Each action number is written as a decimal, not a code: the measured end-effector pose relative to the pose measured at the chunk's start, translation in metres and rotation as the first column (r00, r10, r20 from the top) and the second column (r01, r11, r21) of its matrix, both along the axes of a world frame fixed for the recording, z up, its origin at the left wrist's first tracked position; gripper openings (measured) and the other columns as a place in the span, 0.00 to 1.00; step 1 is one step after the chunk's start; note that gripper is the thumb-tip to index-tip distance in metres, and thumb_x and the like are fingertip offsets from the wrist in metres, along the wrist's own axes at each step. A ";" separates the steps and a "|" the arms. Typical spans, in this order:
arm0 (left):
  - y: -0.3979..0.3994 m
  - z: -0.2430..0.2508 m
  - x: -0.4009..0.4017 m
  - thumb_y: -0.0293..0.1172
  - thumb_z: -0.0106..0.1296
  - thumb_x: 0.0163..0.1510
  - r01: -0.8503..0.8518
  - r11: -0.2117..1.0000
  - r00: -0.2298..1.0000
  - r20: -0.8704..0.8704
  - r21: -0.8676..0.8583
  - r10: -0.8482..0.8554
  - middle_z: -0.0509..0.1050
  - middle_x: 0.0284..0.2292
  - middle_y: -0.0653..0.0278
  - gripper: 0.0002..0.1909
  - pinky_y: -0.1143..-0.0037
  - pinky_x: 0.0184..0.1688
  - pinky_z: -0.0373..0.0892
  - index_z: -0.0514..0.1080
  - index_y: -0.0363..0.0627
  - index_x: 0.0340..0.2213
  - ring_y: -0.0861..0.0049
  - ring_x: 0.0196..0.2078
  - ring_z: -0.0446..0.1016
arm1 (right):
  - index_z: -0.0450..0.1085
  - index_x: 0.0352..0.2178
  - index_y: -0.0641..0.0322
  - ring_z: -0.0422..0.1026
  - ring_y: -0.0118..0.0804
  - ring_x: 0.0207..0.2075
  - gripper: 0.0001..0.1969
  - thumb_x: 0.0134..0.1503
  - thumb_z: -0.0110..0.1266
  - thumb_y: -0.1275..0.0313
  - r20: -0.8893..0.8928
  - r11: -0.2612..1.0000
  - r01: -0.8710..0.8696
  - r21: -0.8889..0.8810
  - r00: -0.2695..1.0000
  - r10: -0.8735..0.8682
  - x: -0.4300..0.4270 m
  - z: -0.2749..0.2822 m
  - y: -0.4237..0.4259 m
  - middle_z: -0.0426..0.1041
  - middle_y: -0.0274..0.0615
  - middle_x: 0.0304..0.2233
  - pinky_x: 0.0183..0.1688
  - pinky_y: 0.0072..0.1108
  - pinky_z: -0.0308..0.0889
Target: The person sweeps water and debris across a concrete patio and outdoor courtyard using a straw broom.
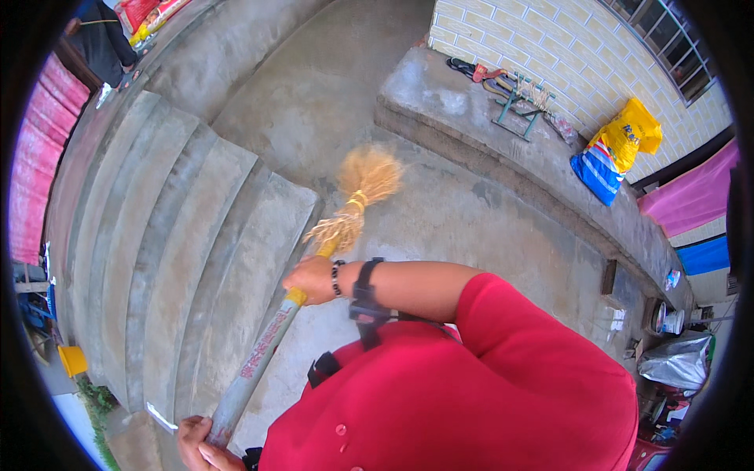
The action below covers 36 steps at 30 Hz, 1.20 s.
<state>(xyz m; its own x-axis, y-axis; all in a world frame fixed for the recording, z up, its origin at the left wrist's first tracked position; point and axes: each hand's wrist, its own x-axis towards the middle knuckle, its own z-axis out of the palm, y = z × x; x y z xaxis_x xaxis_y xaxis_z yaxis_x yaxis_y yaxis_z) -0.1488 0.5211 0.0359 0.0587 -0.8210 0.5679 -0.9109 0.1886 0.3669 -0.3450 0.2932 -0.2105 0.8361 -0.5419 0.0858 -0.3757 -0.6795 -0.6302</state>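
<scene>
A straw broom with a long grey pole handle [262, 356] slants across in front of me. My right hand [312, 281] grips the handle at its yellow section, just behind the bristles. Lower left, my left hand [206, 444] is closed around the handle near its other end. The straw head [368, 173], tied with a yellow band, fans out above the concrete floor [447, 218] and is blurred at its tip. Whether the bristles touch the floor I cannot tell. Red marks run along the pole.
Concrete steps [194, 259] rise on the left, towards a person's legs [112, 44] at the top. Along the right runs a raised ledge [424, 88] holding a small metal-framed folding stool [524, 106] and a yellow-and-blue sack [618, 150]. A silver sheet [677, 359] covers something lower right.
</scene>
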 end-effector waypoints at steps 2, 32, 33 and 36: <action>0.007 -0.004 -0.005 0.38 0.38 0.58 -0.042 0.999 0.999 0.029 0.033 0.041 0.74 0.25 0.51 0.20 0.68 0.32 0.68 0.73 0.31 0.28 0.61 0.27 0.72 | 0.67 0.24 0.50 0.71 0.44 0.32 0.10 0.39 0.59 0.63 0.009 0.999 -0.049 -0.008 0.999 0.049 0.022 -0.007 -0.009 0.71 0.37 0.24 0.37 0.32 0.64; -0.094 -0.083 -0.413 0.36 0.37 0.54 0.773 0.562 0.606 -0.081 0.295 -0.791 0.71 0.25 0.53 0.16 0.73 0.30 0.63 0.69 0.35 0.27 0.64 0.27 0.70 | 0.66 0.26 0.52 0.68 0.42 0.36 0.11 0.38 0.59 0.71 0.113 0.504 0.850 0.153 0.492 -0.864 -0.479 -0.104 0.148 0.69 0.36 0.28 0.43 0.30 0.60; -0.093 -0.079 -0.425 0.36 0.37 0.54 0.779 0.551 0.594 -0.074 0.298 -0.801 0.71 0.25 0.53 0.16 0.73 0.30 0.63 0.69 0.35 0.27 0.64 0.27 0.70 | 0.66 0.26 0.52 0.68 0.42 0.36 0.11 0.38 0.59 0.71 0.119 0.491 0.857 0.157 0.477 -0.871 -0.490 -0.099 0.156 0.69 0.36 0.28 0.43 0.30 0.60; -0.091 -0.073 -0.455 0.38 0.39 0.54 0.767 0.603 0.624 -0.035 0.219 -0.780 0.70 0.22 0.55 0.16 0.70 0.27 0.64 0.69 0.37 0.25 0.62 0.23 0.69 | 0.66 0.25 0.53 0.68 0.43 0.36 0.10 0.38 0.59 0.71 0.131 0.425 0.889 0.172 0.407 -0.904 -0.517 -0.090 0.178 0.70 0.36 0.28 0.42 0.30 0.60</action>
